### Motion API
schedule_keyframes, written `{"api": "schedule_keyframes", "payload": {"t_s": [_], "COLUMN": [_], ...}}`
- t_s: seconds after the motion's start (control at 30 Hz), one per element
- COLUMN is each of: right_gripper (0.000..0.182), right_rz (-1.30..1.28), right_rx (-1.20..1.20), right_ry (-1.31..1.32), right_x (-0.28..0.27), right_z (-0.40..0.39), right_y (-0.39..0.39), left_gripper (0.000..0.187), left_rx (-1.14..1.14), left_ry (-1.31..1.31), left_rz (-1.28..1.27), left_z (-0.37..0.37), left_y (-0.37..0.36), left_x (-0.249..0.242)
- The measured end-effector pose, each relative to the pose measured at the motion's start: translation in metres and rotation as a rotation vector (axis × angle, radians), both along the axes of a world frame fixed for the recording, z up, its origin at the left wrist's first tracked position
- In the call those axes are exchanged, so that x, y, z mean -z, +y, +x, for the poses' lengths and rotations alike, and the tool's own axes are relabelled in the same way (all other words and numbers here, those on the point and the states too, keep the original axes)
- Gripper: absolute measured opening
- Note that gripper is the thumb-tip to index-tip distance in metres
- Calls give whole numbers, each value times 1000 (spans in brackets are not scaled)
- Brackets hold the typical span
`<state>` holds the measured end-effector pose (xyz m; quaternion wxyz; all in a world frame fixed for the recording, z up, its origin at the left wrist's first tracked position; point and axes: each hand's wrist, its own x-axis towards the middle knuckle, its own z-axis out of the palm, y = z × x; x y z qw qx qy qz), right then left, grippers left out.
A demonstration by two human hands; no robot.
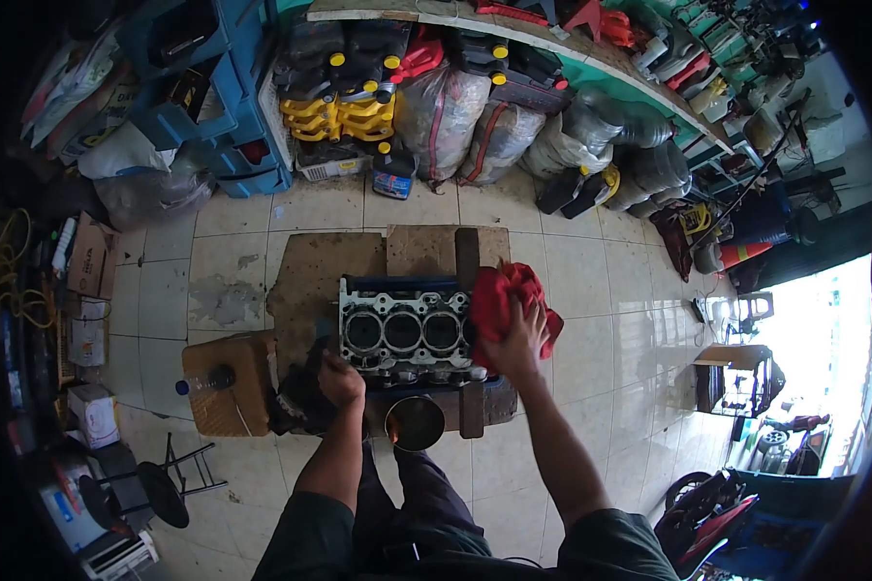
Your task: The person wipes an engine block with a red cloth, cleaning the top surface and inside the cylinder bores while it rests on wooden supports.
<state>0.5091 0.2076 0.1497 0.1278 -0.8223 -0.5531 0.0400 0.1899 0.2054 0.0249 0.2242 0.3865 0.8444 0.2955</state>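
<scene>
A grey engine block [403, 308], its row of round cylinder bores facing up, rests on cardboard and wooden pieces on the floor. My right hand [519, 339] presses on a bunched red cloth [509, 290] at the block's right end, fingers over the fabric. At the block's front left corner my left hand [341, 379] is closed; what it grips, if anything, is hidden. Dark cloth-like material [305, 387] lies beside that hand. A round metal container [415, 423] stands in front of the block, near my legs.
A tan stool-like box [225, 412] with a bottle [208, 380] on it stands at left. Wooden blocks [471, 412] lie under the block's right side. Sacks [441, 116], oil jugs [393, 174] and blue bins [247, 155] line the back. A black folding stool [163, 492] is at lower left.
</scene>
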Motion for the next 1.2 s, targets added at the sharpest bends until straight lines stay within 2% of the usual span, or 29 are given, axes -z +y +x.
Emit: {"api": "schedule_keyframes", "payload": {"t_s": [0.13, 0.2, 0.3, 0.37, 0.43, 0.47, 0.5, 0.57, 0.6, 0.63, 0.7, 0.73, 0.77, 0.8, 0.87, 0.9, 0.93, 0.97, 1.0, 1.03, 1.07, 1.1, 1.17, 1.2], "right_gripper": [88, 86, 80, 76, 77, 78, 78, 82, 84, 85, 84, 82, 80, 80, 77, 77, 75, 74, 74, 75, 76, 76, 74, 74], "right_rz": [182, 177, 161, 369, 394, 419, 417, 413, 330, 245, -203, -290, -376, -373, -103, -100, -204, -309, -311, -228, -141, -136, -162, -162], "right_rx": [-9, -43, -67, 145, 180, 225, 219, -97, -251, -401, -509, -590, -669, -671, -811, -808, -881, -950, -948, -970, -989, -988, -1093, -1091], "right_ry": [35, 39, 66, 150, 184, 216, 223, 263, 228, 191, 295, 204, 113, 113, -259, -261, -207, -152, -157, -51, 56, 52, -10, -12], "right_x": [19, 43, 46, 55, 8, -17, -27, -35, -34, -33, -40, -32, -22, 0, 43, 31, 9, -6, -9, -12, -15, -12, 12, 34], "right_z": [-11, 7, 27, 41, 17, -2, -21, -66, -89, -115, -184, -215, -239, -255, -271, -270, -265, -260, -255, -250, -246, -242, -231, -225], "right_y": [-8, -13, -11, 2, 11, 14, 13, 4, -1, -6, 1, 3, 5, 1, -13, -10, -5, -4, -5, -8, -9, -6, -2, -3], "left_gripper": [55, 53, 53, 52, 50, 47, 47, 56, 66, 66, 65, 73, 73, 76, 79, 80, 81, 81, 80, 80, 80, 79, 79, 79], "left_rx": [5, 20, 16, 43, 167, 314, 307, 622, 650, 650, 828, 1100, 1098, 1095, 1092, 1070, 1033, 1036, 1225, 1360, 1360, 1354, 1349, 1357], "left_ry": [-5, -52, -54, -73, -150, -240, -235, 0, -147, -142, -248, 79, 81, -12, -104, -370, -638, -641, -140, 377, 375, 304, 231, 264], "left_rz": [39, 26, 28, -28, 109, 137, 135, 301, 242, 240, -43, -21, -22, 57, 139, 122, 102, 103, 132, 155, 157, 141, 126, 39], "left_z": [-1, -1, 0, -5, -12, -23, -30, -43, -49, -57, -69, -87, -93, -97, -104, -107, -110, -115, -121, -126, -128, -131, -126, -118], "left_y": [-1, 0, 0, 2, -5, -11, -20, -38, -41, -41, -36, -47, -48, -46, -44, -42, -42, -44, -47, -51, -52, -51, -46, -39], "left_x": [4, -2, 4, 1, 13, 15, 14, 5, -6, -14, -25, 24, 30, 32, 40, 46, 49, 46, 45, 44, 43, 56, 52, 31]}}
